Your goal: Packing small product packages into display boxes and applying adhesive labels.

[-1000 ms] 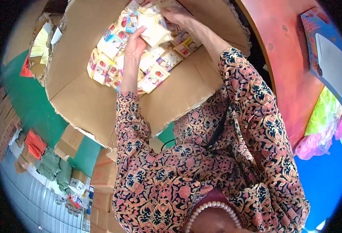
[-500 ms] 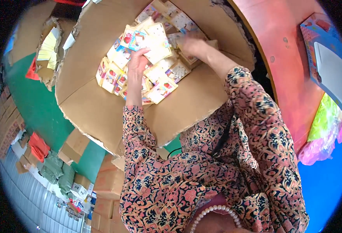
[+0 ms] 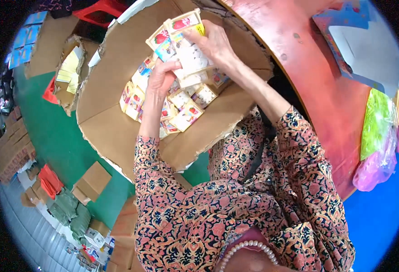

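Observation:
My left hand [image 3: 162, 78] is closed around a bunch of small flat boxes [image 3: 160, 38] with pale yellow edges and strawberry pictures. From the right, my right hand [image 3: 215, 45] grips another small strawberry box [image 3: 184, 22] at the top of the same bunch, thumb on its face. The two hands meet over a big open cardboard carton [image 3: 106, 106] with ragged edges. Beneath them, a loose pile of like boxes [image 3: 188, 115] lies inside the carton, some with white contents showing. My hands and the held bunch hide part of that pile.
A reddish tabletop [image 3: 299, 72] borders the carton on the right, carrying a blue and white open box [image 3: 367, 50] and green and pink plastic bags [image 3: 375, 149]. Left of the carton stands a torn narrow box with yellow cards [image 3: 70, 68]. Brown cartons [image 3: 92, 181] sit on the green floor.
My right hand has come up from the pile to the held bunch and now grips a box there. The view has shifted slightly, and the left hand still holds its bunch.

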Motion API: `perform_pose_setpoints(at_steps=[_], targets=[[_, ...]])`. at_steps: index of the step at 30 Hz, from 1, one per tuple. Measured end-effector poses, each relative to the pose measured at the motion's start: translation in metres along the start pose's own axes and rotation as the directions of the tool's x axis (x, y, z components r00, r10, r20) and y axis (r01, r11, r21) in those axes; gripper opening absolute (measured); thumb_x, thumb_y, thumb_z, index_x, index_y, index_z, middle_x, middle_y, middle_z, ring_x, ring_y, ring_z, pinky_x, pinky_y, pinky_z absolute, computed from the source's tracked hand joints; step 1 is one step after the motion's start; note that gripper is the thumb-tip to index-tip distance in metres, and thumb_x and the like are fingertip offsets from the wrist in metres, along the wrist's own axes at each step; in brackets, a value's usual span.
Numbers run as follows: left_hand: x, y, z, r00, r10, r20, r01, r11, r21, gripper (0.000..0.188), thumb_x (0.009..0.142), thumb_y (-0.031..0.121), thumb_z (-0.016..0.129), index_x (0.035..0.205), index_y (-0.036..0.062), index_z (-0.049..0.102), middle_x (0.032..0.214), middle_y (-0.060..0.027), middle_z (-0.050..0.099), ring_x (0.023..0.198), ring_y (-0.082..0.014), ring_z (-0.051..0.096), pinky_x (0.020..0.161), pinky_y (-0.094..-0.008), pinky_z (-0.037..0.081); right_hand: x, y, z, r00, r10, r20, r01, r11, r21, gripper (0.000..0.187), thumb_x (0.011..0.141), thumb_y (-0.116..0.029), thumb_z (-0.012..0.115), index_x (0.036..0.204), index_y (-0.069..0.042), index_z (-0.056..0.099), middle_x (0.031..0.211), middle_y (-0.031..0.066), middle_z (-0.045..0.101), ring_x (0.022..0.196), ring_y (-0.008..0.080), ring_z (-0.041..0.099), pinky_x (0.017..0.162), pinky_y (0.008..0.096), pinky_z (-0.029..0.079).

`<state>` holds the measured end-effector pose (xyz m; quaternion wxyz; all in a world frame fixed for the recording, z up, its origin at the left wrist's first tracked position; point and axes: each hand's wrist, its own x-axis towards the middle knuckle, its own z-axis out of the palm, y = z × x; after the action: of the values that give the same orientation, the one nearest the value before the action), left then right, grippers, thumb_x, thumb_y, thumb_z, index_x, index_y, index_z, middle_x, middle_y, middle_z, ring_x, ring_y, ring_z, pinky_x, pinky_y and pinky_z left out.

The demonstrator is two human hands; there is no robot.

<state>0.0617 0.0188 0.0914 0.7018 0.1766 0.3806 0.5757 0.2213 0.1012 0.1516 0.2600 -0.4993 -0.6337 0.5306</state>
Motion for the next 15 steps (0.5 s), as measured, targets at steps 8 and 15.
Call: perform_pose_setpoints(at_steps=[8, 15], targets=[[-0.039, 0.013, 0.041, 0.993, 0.075, -0.093, -0.092, 0.977, -0.192, 0.067, 0.073, 0.015, 0.074, 0.129, 0.0000, 0.040, 0.124, -0.0120, 0.052, 0.115, -0.0245, 0.050, 0.103, -0.0429, 0.037, -0.041, -0.025, 0.015, 0.863, -0.467, -0.193, 0.422, 0.876, -0.234, 0.056, 0.074, -0.032, 0.070, 0.108, 0.006, 0.048, 0.128, 0.0315, 0.027, 0.118, 0.0466, 0.029, 0.098, 0.0516, 0.031], [-0.075, 0.022, 0.125, 0.986, 0.164, -0.039, -0.168, 0.971, -0.169, 0.057, 0.073, 0.023, 0.066, 0.120, -0.0023, 0.048, 0.114, -0.0131, 0.058, 0.100, -0.0253, 0.060, 0.091, -0.0381, 0.048, -0.123, -0.075, -0.057, 0.924, -0.278, -0.261, 0.293, 0.956, 0.017, 0.108, 0.058, -0.036, 0.080, 0.136, 0.005, 0.018, 0.127, 0.0274, 0.037, 0.123, 0.0337, 0.038, 0.101, 0.0395, 0.035]])
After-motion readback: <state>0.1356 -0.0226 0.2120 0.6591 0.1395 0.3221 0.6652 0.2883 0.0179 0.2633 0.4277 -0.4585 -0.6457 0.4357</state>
